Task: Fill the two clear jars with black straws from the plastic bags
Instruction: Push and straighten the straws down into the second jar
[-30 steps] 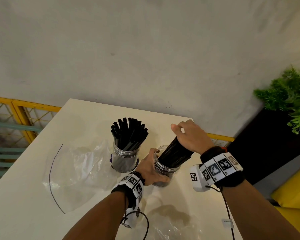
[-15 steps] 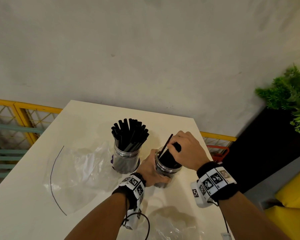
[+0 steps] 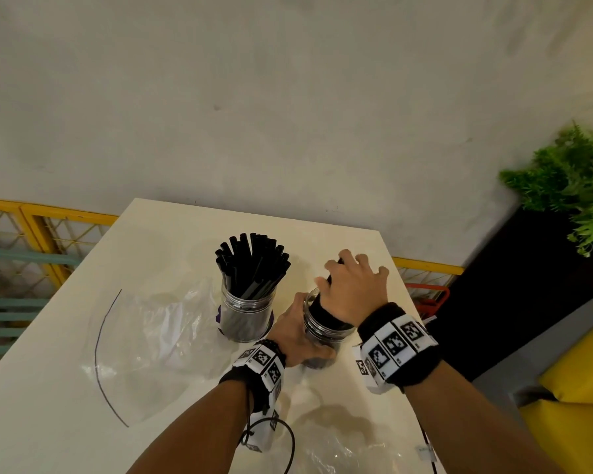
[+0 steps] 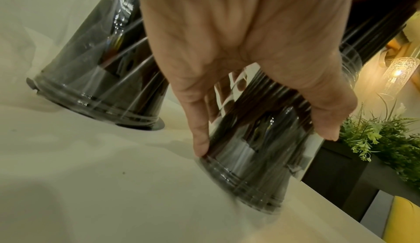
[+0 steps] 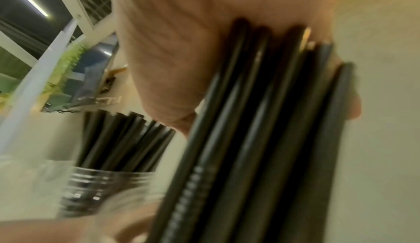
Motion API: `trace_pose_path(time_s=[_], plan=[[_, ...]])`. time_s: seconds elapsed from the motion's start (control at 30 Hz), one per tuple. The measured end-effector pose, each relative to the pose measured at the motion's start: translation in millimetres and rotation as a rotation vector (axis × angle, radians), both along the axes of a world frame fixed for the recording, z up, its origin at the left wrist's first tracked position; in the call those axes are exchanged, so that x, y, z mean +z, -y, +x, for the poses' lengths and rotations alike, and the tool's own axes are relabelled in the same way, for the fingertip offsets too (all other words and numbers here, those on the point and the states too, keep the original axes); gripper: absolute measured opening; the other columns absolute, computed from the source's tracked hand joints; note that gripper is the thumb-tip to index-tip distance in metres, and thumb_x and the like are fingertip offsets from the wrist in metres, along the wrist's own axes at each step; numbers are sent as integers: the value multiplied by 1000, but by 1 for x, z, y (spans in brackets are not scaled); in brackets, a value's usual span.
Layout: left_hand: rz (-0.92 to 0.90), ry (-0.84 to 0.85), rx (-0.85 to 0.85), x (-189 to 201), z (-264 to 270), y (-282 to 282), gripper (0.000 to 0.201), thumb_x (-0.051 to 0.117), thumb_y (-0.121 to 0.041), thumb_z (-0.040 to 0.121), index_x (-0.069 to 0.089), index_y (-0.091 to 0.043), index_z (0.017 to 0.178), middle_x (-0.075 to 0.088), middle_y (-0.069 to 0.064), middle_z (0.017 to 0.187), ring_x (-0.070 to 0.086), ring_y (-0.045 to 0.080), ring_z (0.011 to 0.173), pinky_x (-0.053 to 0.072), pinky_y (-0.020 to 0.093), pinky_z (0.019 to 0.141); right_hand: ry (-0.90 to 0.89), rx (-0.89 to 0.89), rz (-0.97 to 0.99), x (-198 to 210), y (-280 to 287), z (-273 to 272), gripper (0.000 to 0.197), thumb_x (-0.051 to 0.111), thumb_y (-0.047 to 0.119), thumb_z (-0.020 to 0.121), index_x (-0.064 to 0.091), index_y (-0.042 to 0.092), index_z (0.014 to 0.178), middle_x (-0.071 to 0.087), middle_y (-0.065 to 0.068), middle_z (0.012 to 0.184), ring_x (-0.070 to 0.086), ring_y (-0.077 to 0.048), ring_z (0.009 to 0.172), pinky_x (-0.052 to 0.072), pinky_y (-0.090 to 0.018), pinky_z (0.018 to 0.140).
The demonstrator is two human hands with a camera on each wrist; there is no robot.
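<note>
Both forearms are extended up from the lower edge of the head view, each wrist banded with a marker cuff. The left hand [image 3: 297, 331] is wrapped round the side of a jar [image 4: 256, 158], thumb and fingers spread downward. The right hand [image 3: 355, 289] is closed over a straw bundle [image 5: 261, 130] (the fingertips are blurred).

A cream table [image 3: 65, 388] stands against a grey wall [image 3: 288, 97], a green plant [image 3: 569, 186] at right.

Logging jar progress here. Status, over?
Left hand grips near jar. Right hand holds straw bundle standing in it. Far jar already full. Nothing blocking.
</note>
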State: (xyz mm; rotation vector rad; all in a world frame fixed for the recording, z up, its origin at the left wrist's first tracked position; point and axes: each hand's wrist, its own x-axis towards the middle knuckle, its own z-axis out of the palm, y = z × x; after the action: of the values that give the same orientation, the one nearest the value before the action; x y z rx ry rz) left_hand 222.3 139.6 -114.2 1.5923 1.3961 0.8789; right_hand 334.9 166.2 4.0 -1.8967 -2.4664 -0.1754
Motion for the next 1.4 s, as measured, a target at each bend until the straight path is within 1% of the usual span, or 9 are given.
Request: trace_pose_path(time_s=[0.2,0.4,0.63,0.8,0.93,1.1,1.17,1.27,1.4], plan=[[-4,34,3,-3,1,-1,98,88,-38,50,29,-33,127,64,-9,119,63,15,109,54,39,97,-195,17,16,-2,-10,12,33,42,32,99,66,11,103,59,-5,106,56,-29,99,44,-36,70],[3,35,-10,-1,0,0,97,88,-36,53,30,-28,130,63,-8,121,63,15,110,54,38,98,-189,121,-80,3,-16,20,32,42,35,100,67,15,103,57,-1,108,54,-26,102,49,-41,83],[-3,28,-6,-1,0,-1,101,87,-38,52,27,-30,133,61,-9,124,61,15,112,53,38,99,-346,120,-104,13,-5,27,41,39,49,99,54,29,131,43,7,144,43,-23,129,38,-53,105],[-12,39,-6,-4,-1,-1,103,88,-38,51,29,-28,135,62,-10,122,62,14,112,52,38,100,-674,104,77,25,-1,54,28,39,23,103,63,13,109,56,0,111,54,-26,114,41,-34,96],[-15,39,1,-4,-1,-2,101,88,-39,50,31,-28,133,61,-11,121,62,15,111,53,39,99,-567,135,84,20,13,52,44,42,51,94,59,21,122,55,0,127,53,-24,119,47,-45,97],[-19,46,-5,-4,0,-3,97,89,-39,52,30,-31,129,63,-10,120,64,13,109,55,39,97,-159,103,-4,0,13,27,70,44,74,83,34,42,144,24,3,160,24,-29,146,34,-62,107],[-18,53,-11,-4,1,-2,98,89,-36,55,29,-30,132,62,-11,123,62,11,112,53,36,99,-183,90,-59,-3,-1,23,61,47,68,88,41,39,141,33,2,155,36,-31,138,43,-55,98],[-8,52,-11,-3,0,-2,99,87,-38,54,28,-31,133,61,-11,123,61,12,113,52,37,100,-277,83,-41,-2,-16,16,34,46,51,96,60,25,115,60,-1,116,58,-29,106,47,-38,77],[-7,49,-14,-5,0,-3,100,88,-36,53,29,-29,134,62,-10,123,61,12,113,52,36,100,-308,89,25,5,-20,15,25,47,38,97,62,17,100,63,-4,98,53,-26,84,42,-34,69]])
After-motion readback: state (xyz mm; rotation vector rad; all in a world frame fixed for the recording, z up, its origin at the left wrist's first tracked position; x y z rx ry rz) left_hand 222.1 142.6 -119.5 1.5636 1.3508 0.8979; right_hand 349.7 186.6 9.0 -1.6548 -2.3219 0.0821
